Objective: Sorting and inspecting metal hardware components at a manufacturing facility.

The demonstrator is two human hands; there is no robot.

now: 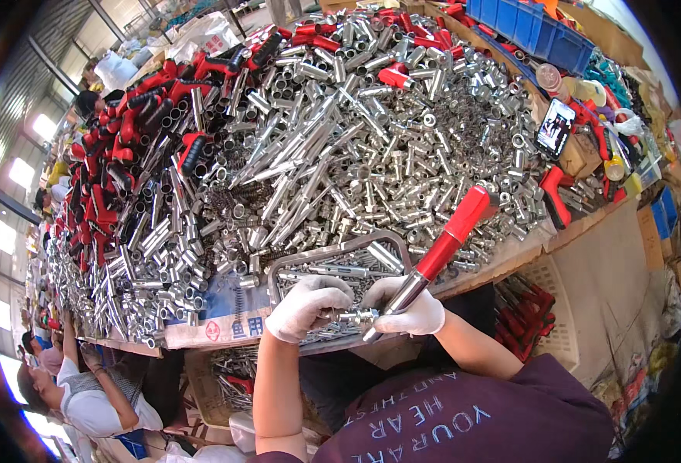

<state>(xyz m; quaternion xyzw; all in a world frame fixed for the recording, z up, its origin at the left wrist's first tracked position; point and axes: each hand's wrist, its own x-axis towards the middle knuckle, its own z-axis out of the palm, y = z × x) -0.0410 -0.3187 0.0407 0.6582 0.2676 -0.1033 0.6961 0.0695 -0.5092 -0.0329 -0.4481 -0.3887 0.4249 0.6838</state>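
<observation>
My right hand [410, 307], in a white glove, is wrapped round the silver barrel of a red-handled metal tube [442, 248]. The tube slants up to the right, its red end over the heaped parts. My left hand [309, 307], also gloved, has its fingers closed on a small silver metal fitting [357, 316], which points toward the tube's lower end. Whether the fitting touches the tube I cannot tell. Just beyond my hands a grey-rimmed tray [272, 279] lies on the table edge, with metal rods and tubes in it.
A big heap of metal parts [371, 147] covers the table. Red-and-black handles [124, 131] pile up at the left. A blue crate [529, 31] and a phone [555, 128] are at the far right. Another person [97, 393] sits at the lower left. Red handles [522, 316] fill a container below the table.
</observation>
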